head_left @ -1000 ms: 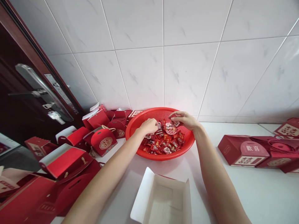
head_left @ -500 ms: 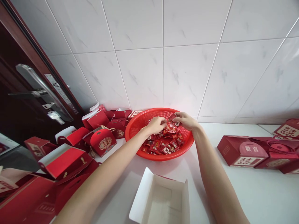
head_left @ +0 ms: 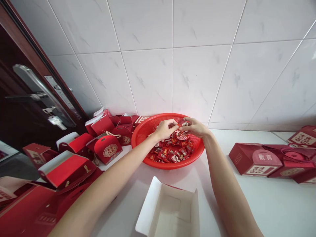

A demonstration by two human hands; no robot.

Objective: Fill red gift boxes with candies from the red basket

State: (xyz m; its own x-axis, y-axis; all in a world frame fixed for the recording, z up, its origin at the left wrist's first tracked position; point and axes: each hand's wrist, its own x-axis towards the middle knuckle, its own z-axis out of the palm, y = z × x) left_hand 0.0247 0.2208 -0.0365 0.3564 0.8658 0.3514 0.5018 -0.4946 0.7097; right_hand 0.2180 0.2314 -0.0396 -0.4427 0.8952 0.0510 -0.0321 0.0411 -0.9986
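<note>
A red plastic basket [head_left: 138, 140] holds many small red wrapped candies [head_left: 170, 153]. Over the candies, my left hand [head_left: 166, 129] has its fingers pinched at a small red packet near the basket's middle. My right hand [head_left: 194, 127] is curled round red candy packets [head_left: 184, 124] at the basket's right side, its fingertips almost meeting those of my left hand. Below the basket, between my forearms, stands an open box [head_left: 172, 210] with a white inside and a raised flap; nothing shows inside it.
Several red gift boxes [head_left: 110, 149] crowd the left side, some open. More closed red boxes [head_left: 255, 159] stand on the white table [head_left: 271, 200] at the right. A tiled wall [head_left: 148, 82] rises behind; a dark door with a handle [head_left: 40, 87] is at the left.
My two hands have come closer together over the basket. The right fingers have moved left with the packets, and the left hand has shifted slightly up. The view has shifted slightly.
</note>
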